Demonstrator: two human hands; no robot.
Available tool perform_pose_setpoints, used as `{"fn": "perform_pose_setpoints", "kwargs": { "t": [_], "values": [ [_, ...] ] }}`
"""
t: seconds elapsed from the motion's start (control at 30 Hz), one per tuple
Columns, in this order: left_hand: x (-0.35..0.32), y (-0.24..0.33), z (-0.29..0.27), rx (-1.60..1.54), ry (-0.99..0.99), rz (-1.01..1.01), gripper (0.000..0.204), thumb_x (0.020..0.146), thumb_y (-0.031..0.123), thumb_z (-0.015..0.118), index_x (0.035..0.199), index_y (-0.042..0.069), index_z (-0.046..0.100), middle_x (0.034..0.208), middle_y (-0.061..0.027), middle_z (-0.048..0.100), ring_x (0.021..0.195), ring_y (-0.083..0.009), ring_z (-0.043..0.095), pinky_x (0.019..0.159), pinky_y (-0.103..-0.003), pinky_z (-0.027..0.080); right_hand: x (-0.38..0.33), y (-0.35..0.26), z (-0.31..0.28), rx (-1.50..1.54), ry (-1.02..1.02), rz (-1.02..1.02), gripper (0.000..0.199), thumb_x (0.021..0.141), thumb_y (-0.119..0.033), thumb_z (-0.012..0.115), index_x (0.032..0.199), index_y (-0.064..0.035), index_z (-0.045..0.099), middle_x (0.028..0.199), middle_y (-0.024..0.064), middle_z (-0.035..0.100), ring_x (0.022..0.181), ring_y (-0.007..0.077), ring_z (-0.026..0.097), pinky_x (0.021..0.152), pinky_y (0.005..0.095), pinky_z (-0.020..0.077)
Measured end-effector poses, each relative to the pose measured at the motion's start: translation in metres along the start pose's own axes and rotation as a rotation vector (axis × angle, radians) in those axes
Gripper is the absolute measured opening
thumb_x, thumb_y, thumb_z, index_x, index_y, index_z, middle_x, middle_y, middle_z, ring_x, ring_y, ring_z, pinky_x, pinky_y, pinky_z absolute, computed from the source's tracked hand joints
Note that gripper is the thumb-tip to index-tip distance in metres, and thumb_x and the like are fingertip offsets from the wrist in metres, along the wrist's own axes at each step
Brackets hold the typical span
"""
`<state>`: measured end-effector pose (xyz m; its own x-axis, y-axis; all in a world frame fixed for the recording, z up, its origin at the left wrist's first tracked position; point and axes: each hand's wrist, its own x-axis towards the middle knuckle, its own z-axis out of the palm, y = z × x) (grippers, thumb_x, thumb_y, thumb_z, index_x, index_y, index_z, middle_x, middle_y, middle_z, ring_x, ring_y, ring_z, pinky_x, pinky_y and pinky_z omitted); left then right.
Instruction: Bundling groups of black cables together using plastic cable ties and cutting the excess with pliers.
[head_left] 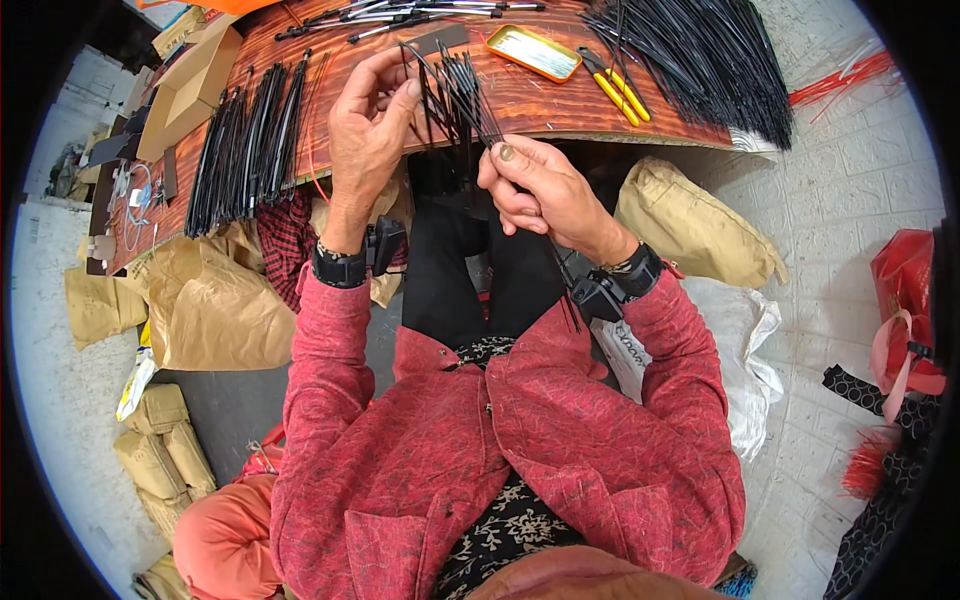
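Observation:
Thin black strands, looking like plastic-coated wires or ties, are bunched in front of me over the table's near edge. My right hand is closed round this bundle, thumb on top, and loose tails hang below the fist toward my lap. Curled at the upper left end of the bunch, my left hand has thumb and forefinger at the strand tips and seems to pinch some of them. Its other fingertips are partly hidden.
On the red-brown wooden table are a black strand pile, yellow-handled pliers, an open yellow tin, bundled black rods and a cardboard box. Brown paper sacks and a white bag stand below.

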<state>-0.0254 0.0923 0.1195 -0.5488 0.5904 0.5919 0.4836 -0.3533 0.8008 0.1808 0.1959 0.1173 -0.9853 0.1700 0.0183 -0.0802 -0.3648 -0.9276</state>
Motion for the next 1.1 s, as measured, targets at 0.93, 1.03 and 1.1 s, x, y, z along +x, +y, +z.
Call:
{"fn": "perform_pose_setpoints", "kwargs": {
  "t": [0.93, 1.03, 1.1],
  "values": [
    [-0.016, 0.001, 0.021, 0.020, 0.069, 0.026, 0.027, 0.098, 0.002, 0.060, 0.124, 0.004, 0.068, 0.105, -0.0023, 0.061, 0.092, -0.0078, 0.060, 0.080, -0.021, 0.050, 0.003, 0.004, 0.003, 0.002, 0.033, 0.011, 0.039, 0.108, -0.036, 0.041, 0.100, -0.0003, 0.056, 0.062, -0.0049, 0.041, 0.046, 0.0031, 0.038, 0.053, 0.0226, 0.0474],
    [-0.022, -0.004, 0.021, 0.118, 0.002, 0.041, 0.027, 0.098, 0.001, 0.059, 0.123, 0.004, 0.068, 0.107, -0.0029, 0.061, 0.093, -0.0079, 0.061, 0.082, -0.021, 0.051, 0.004, 0.003, 0.003, 0.008, 0.047, 0.020, 0.039, 0.108, -0.036, 0.041, 0.100, -0.0003, 0.056, 0.062, -0.0048, 0.041, 0.046, 0.0032, 0.038, 0.054, 0.0226, 0.0475],
    [-0.025, -0.003, 0.027, 0.007, 0.017, -0.009, 0.026, 0.098, 0.000, 0.058, 0.122, 0.004, 0.069, 0.108, -0.0035, 0.061, 0.095, -0.0086, 0.062, 0.083, -0.022, 0.051, 0.003, 0.005, 0.003, 0.004, 0.054, 0.016, 0.039, 0.108, -0.035, 0.041, 0.100, -0.0004, 0.056, 0.062, -0.0048, 0.041, 0.046, 0.0032, 0.038, 0.054, 0.0226, 0.0474]
  ]
}}
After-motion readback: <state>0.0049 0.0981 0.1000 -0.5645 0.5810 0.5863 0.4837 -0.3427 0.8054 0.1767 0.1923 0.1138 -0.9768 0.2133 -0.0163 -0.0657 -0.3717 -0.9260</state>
